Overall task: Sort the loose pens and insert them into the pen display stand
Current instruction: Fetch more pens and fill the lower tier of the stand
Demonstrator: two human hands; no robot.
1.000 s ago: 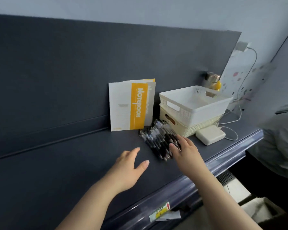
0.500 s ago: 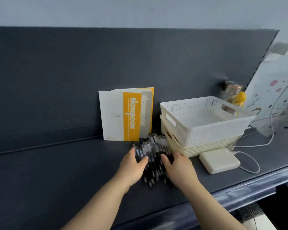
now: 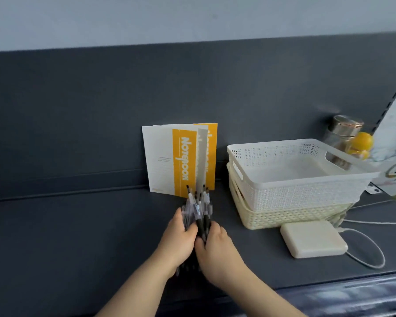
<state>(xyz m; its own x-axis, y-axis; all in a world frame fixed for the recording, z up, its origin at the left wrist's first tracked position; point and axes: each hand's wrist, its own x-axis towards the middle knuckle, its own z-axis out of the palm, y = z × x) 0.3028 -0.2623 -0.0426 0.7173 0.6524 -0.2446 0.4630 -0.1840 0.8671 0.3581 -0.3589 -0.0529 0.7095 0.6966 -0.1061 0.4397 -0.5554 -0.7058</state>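
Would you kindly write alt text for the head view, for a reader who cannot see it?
A person's left hand and right hand grip a bundle of black pens at a dark grey shelf, in front of yellow-and-white notebooks leaning on the back panel. To the right sit a white basket nested in a cream basket and a white power adapter.

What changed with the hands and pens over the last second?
The left hand moved right across the shelf to the pens; the right hand closed in from the pile's right side. Both now grip the pens, gathered from a spread pile into a bundle. Notebooks, baskets and charger stayed put.
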